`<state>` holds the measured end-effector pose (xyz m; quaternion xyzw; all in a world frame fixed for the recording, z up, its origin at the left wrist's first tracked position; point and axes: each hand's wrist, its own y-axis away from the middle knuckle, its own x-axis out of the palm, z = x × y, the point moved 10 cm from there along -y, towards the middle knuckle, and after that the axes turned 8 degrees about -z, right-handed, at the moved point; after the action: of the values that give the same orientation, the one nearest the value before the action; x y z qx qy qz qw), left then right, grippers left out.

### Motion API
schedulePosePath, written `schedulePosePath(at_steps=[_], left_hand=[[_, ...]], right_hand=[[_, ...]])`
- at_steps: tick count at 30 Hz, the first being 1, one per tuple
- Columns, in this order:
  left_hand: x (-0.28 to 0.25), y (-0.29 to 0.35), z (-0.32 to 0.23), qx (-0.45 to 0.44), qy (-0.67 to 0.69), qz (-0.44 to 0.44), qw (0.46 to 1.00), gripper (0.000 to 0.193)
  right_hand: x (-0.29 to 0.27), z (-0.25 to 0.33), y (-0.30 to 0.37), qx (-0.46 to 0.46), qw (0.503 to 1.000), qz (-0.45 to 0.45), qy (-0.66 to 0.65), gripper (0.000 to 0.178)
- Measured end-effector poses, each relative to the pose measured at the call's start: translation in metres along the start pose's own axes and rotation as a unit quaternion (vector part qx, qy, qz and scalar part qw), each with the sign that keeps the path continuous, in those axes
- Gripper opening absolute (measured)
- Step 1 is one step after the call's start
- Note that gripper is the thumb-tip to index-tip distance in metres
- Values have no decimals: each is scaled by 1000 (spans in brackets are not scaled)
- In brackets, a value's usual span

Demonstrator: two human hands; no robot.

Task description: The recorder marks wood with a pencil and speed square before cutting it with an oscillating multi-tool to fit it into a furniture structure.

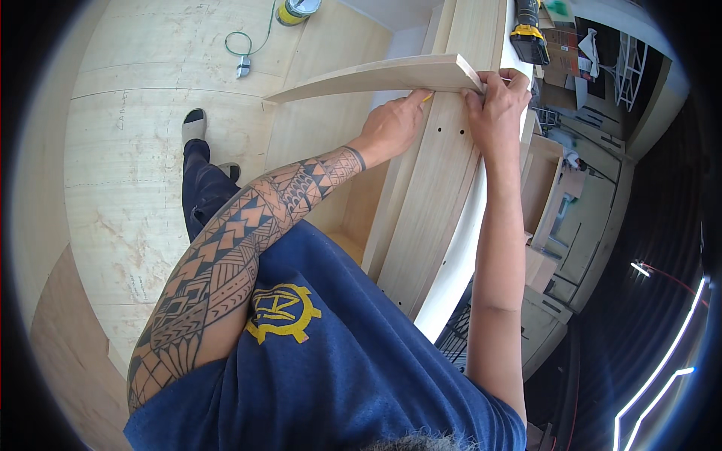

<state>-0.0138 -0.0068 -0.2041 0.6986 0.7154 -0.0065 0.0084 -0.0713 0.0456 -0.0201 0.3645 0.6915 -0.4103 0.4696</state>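
A thin, pale wooden board [376,77] stands on edge across a long wooden ledge [421,195] with small dark holes in it. At the board's right end my right hand [496,101] is closed, thumb and fingertips gripping the board near its corner. My left hand [392,126] lies beside the board's near face, its fingers curled round a yellow pencil [428,97]; only a short yellow piece of it shows. Most of the left fingers are hidden behind the back of that hand.
A black and yellow cordless power tool [529,34] lies on the ledge's far right. At the far left stand a paint can [295,10] and a small grey device [242,66] on a green cord, over the wooden floor panel [135,180]. Cardboard boxes [560,79] are lower down, right.
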Motion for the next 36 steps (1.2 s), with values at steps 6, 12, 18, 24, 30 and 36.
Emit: schedulePosePath(at_steps=[6,12,18,24,30,36], left_hand=[[3,0,1,-9,11,15,1000,37],[-17,13,-9,19,90,-89,992,37],[-5,5,-7,-15,47,-9,999,36],[1,1,-5,-6,20,7,1000,37],[4,0,4,-17,22,10,1000,37],[2,-2,0,-13,25,3,1000,38]], right_hand=[[-2,0,0,5,1000,-3,2,32],[-4,0,1,17,1000,-8,-3,32],[-4,3,1,16,1000,-5,-3,33],[-4,2,1,13,1000,-7,-2,33],[-2,0,2,18,1000,-3,-2,35],[-1,-1,2,20,1000,-5,-5,35]])
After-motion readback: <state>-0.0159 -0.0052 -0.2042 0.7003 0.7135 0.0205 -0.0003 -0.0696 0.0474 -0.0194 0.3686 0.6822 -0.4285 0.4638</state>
